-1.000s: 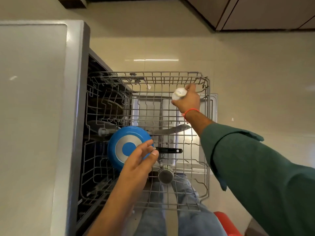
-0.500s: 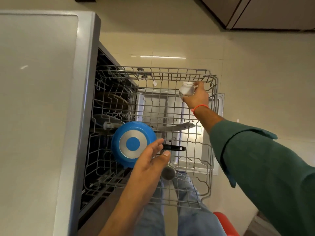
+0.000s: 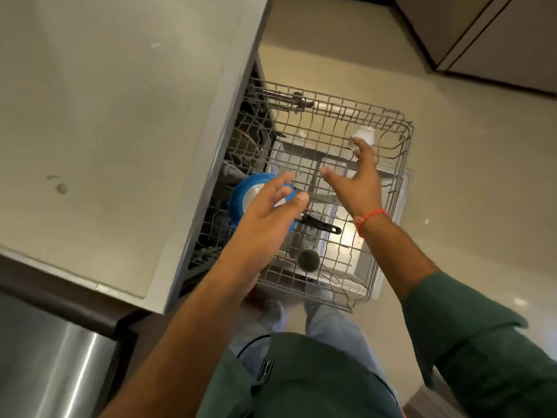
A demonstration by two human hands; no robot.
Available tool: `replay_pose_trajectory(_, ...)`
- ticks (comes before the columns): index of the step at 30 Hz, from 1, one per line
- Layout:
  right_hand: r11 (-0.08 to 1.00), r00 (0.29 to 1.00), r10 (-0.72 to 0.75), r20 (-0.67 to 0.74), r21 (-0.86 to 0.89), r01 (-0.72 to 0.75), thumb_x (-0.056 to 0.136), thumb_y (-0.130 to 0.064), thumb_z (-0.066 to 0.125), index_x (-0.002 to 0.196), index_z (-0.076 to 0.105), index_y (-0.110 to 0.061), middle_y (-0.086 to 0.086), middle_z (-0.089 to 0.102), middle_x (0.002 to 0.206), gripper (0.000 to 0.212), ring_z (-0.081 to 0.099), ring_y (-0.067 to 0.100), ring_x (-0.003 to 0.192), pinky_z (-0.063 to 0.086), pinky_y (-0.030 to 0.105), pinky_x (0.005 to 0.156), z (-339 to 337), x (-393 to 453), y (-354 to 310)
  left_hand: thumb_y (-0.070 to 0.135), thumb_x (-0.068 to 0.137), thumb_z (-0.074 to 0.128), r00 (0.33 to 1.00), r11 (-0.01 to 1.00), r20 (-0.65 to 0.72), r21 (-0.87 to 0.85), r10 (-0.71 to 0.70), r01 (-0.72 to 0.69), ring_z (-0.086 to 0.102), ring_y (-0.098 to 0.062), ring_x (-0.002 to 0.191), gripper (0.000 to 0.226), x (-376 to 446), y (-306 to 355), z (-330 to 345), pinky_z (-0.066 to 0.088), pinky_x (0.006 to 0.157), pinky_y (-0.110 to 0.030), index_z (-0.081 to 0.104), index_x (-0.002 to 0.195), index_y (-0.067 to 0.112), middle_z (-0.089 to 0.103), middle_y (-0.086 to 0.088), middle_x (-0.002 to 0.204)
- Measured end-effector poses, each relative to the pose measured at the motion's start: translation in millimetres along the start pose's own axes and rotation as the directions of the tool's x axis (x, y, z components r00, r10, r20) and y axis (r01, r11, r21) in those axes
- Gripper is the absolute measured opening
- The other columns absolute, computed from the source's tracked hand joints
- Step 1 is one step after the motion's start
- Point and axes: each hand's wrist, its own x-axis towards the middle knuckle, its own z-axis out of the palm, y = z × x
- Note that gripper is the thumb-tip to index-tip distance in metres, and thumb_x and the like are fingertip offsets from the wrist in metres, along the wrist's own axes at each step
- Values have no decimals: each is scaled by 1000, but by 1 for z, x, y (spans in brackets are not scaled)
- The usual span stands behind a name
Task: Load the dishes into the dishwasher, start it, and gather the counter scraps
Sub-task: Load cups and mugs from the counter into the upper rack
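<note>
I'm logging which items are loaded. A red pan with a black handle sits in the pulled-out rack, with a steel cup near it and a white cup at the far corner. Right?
Not quite: the pan is blue, not red, as the head view shows. The rest holds: its black handle points into the pulled-out rack, a steel cup sits near it, and a white cup is at the far corner.

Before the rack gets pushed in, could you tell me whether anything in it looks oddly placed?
Nothing is spilled or broken. The small white container lies tipped in the far right corner of the rack, at the right hand's fingertips. The blue pan and steel cup sit base-up.
</note>
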Motion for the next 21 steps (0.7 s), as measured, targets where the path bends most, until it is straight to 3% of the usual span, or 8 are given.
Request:
replay_pose_trajectory(5,987,983,-157,90,-6,158,76,-44,82,150,35,-36,-9,38,156,88,34,10,144,34,47,118,21,-68,-45,42,99,59,993,995,-70,-29,98,-100,55,-1,123,43,-35,-18,-43,45,110,-40,48,139,52,56,17,136)
replay_pose_trajectory(8,965,957,-255,136,-31,261,79,-45,80,153,33,-31,-9,36,159,89,33,9,145,32,44,120,43,-106,-73,36,101,58,980,984,-117,-57,161,-168,57,3,119,48,-57,-35,-78,46,108,-32,44,146,43,52,12,141)
replay_pose_trajectory(11,931,921,-341,189,-68,359,81,-47,78,154,32,-28,-8,35,159,89,33,10,145,32,42,120,78,-150,-98,31,101,58,967,969,-165,-122,195,-216,55,4,120,52,-88,-59,-121,47,96,-18,41,150,36,48,7,146)
replay_pose_trajectory(16,907,872,-394,290,-30,419,81,-35,82,153,33,-32,-12,34,158,88,33,5,142,32,25,117,142,-229,-133,39,98,61,932,941,-303,-210,197,-267,49,-4,131,51,-152,-115,-197,42,111,-34,44,146,45,46,8,149)
replay_pose_trajectory(21,870,761,-425,490,-11,493,80,-35,83,154,31,-36,-14,33,158,91,31,5,144,29,40,121,207,-300,-154,40,98,62,868,893,-481,-328,123,-309,50,-4,131,50,-217,-166,-266,40,115,-37,46,145,44,50,9,145)
